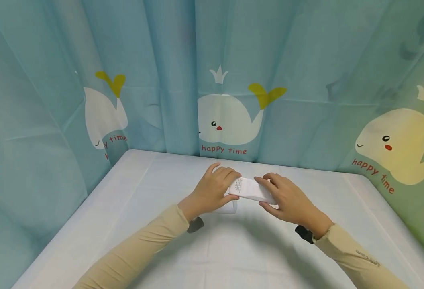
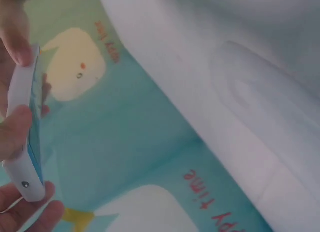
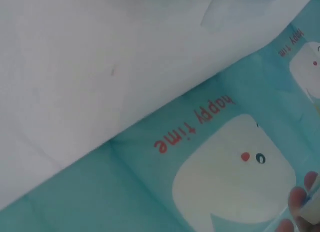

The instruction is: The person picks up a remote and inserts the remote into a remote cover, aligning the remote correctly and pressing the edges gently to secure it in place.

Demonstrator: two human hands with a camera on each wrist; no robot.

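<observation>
On my head cam I've the L hand [image 1: 215,188] pinching one end of a flat white case [image 1: 252,190], fingers partly bent; R hand [image 1: 288,196] pinches the other end likewise. Case is btwn both hands, printed side up. White round-cornered item [image 1: 229,208] below L hand, partly hidden, over white table [image 1: 176,180]. Whale-print curtain [image 1: 230,116] beyond both.

- Table [image 1: 154,188], white-topped, far corners rounded.
- Curtain [image 1: 176,80], pale blue-green, hanging in folds behind table.
- Whale prints [image 1: 230,120], white, yellow-tailed; red "happy time" lettering [image 1: 213,149].
</observation>
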